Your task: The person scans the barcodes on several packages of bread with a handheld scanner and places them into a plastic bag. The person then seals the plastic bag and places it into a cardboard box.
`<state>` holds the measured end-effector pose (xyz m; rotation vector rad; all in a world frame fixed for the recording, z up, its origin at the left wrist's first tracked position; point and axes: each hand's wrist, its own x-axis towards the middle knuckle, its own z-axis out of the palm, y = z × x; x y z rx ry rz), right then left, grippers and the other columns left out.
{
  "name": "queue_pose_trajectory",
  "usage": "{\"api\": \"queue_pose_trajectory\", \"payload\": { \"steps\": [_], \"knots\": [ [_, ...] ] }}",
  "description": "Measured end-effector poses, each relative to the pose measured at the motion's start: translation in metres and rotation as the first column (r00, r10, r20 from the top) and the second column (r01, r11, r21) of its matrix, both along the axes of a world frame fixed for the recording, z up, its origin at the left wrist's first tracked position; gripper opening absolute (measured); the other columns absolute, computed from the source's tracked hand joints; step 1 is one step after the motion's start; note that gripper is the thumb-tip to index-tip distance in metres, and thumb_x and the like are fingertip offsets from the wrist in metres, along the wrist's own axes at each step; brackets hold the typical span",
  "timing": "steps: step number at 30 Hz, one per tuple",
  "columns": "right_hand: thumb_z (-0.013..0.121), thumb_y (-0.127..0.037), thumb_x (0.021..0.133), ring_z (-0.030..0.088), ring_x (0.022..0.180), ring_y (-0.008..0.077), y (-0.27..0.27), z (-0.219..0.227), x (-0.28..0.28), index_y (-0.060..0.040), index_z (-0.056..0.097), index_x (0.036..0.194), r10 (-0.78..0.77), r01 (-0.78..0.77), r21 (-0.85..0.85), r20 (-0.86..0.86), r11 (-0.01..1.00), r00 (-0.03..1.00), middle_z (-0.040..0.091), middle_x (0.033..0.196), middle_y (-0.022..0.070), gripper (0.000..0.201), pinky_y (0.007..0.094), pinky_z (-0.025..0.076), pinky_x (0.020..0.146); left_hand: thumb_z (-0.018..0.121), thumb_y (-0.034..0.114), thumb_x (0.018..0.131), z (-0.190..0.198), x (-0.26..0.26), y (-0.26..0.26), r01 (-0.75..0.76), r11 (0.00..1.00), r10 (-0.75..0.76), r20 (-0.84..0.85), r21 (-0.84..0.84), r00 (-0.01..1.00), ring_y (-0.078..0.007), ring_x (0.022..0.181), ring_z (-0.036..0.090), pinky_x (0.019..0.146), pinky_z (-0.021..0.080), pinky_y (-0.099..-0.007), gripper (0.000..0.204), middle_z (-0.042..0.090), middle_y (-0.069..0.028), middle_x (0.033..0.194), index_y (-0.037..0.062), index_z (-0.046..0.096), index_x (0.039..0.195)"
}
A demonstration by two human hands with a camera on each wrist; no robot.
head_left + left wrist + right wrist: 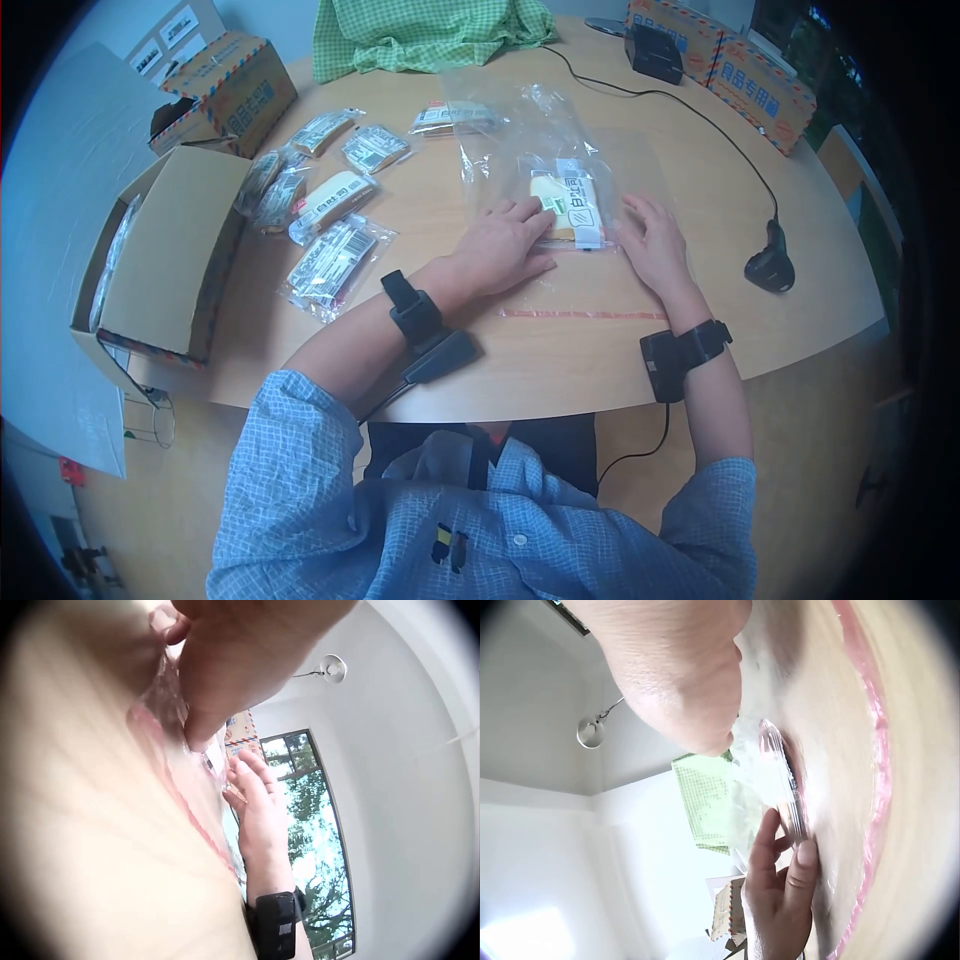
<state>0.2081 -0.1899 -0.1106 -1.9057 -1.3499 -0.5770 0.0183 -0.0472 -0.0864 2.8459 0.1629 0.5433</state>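
A wrapped pack of sliced bread [578, 212] with a white printed label lies in front of the person, overlapping a large clear plastic bag [590, 285] with a red strip along its near edge. My left hand [505, 243] lies at the pack's left side, its extended fingers touching the wrapper. The right wrist view shows the left thumb apart from the fingers, low beside the pack's edge. On the opposite side, my right hand [655, 245] rests over the bag, fingers loosely bent next to the pack. Crumpled clear film rises behind the pack.
Several wrapped bread packs [335, 262] lie to the left, near an opened cardboard box [170, 260]. More printed boxes [765, 92] stand at the back right. A corded black scanner [770, 262] sits at right; a green checked cloth [420, 40] lies at the back.
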Motion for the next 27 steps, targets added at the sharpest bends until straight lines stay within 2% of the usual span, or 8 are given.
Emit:
{"api": "queue_pose_trajectory", "payload": {
  "steps": [2,4,6,10,12,16,18,27],
  "knots": [
    [0.060,-0.015,0.077,0.058,0.078,0.0250,-0.003,0.008,-0.003,-0.0058,0.060,0.099,-0.022,0.018,-0.087,-0.040,0.996,0.999,0.062,0.088,0.0089,0.025,0.0376,0.047,0.068,0.066,0.025,0.074,0.004,-0.006,0.000,0.025,1.000,-0.025,-0.022,0.000,0.999,-0.0313,0.102,0.047,0.087,0.040,-0.0406,0.042,0.048,-0.0134,0.110,0.0056,0.051,0.109],
    [0.059,-0.013,0.075,0.059,0.076,0.0244,-0.006,0.017,-0.010,-0.0072,0.062,0.098,-0.013,-0.062,-0.199,-0.355,0.978,0.935,0.062,0.078,0.0084,0.023,0.0363,0.047,0.068,0.067,0.026,0.073,0.010,-0.009,-0.001,0.064,0.998,-0.064,-0.045,0.001,0.997,-0.0314,0.103,0.046,0.087,0.040,-0.0406,0.043,0.048,-0.0135,0.110,0.0053,0.052,0.108],
    [0.059,-0.012,0.075,0.059,0.074,0.0245,-0.007,0.021,-0.015,-0.0073,0.062,0.096,0.007,-0.081,-0.195,-0.350,0.977,0.937,0.062,0.074,0.0081,0.022,0.0361,0.047,0.067,0.067,0.028,0.073,0.020,-0.007,-0.001,0.029,0.997,-0.044,-0.225,-0.070,0.973,-0.0315,0.105,0.046,0.088,0.040,-0.0405,0.046,0.048,-0.0138,0.111,0.0040,0.051,0.109],
    [0.058,-0.007,0.076,0.058,0.065,0.0206,-0.005,0.015,-0.015,-0.0057,0.062,0.098,0.099,-0.157,-0.192,-0.280,0.969,0.955,0.060,0.072,0.0086,0.023,0.0304,0.047,0.063,0.065,0.033,0.077,0.015,0.003,0.007,0.028,0.999,-0.034,-0.176,-0.036,0.984,-0.0337,0.114,0.044,0.092,0.041,-0.0383,0.055,0.045,-0.0185,0.124,0.0011,0.048,0.119],
    [0.059,-0.009,0.076,0.057,0.064,0.0183,-0.007,0.018,-0.016,-0.0046,0.062,0.097,0.128,-0.204,-0.220,-0.318,0.954,0.939,0.060,0.071,0.0074,0.022,0.0290,0.046,0.062,0.060,0.034,0.081,-0.006,0.012,0.016,-0.010,0.995,0.005,0.050,0.103,0.999,-0.0348,0.114,0.045,0.091,0.041,-0.0376,0.050,0.046,-0.0189,0.125,0.0033,0.050,0.119],
    [0.064,-0.013,0.075,0.054,0.061,0.0117,-0.006,0.022,-0.019,-0.0017,0.061,0.097,0.188,-0.293,-0.148,-0.486,0.945,0.853,0.059,0.069,0.0032,0.025,0.0248,0.045,0.060,0.053,0.035,0.084,0.000,0.011,0.018,0.018,1.000,-0.018,-0.073,-0.009,0.997,-0.0359,0.111,0.046,0.090,0.041,-0.0413,0.048,0.047,-0.0153,0.123,0.0061,0.047,0.122],
    [0.065,-0.013,0.076,0.053,0.060,0.0109,-0.006,0.026,-0.025,-0.0012,0.060,0.098,0.177,-0.265,-0.133,-0.465,0.955,0.868,0.058,0.068,0.0027,0.026,0.0245,0.045,0.060,0.050,0.032,0.087,-0.001,0.006,0.018,0.017,0.999,-0.021,-0.085,-0.048,0.996,-0.0347,0.113,0.045,0.090,0.041,-0.0410,0.043,0.045,-0.0143,0.127,0.0076,0.048,0.122],
    [0.058,-0.002,0.074,0.053,0.058,0.0092,-0.008,0.022,-0.019,-0.0020,0.060,0.096,0.245,-0.385,-0.216,-0.482,0.897,0.841,0.055,0.064,0.0028,0.022,0.0236,0.044,0.056,0.050,0.040,0.085,0.003,-0.002,0.010,0.037,0.997,-0.031,-0.092,0.061,0.995,-0.0380,0.113,0.042,0.090,0.039,-0.0469,0.049,0.044,-0.0181,0.123,0.0083,0.047,0.122]
  ]
}}
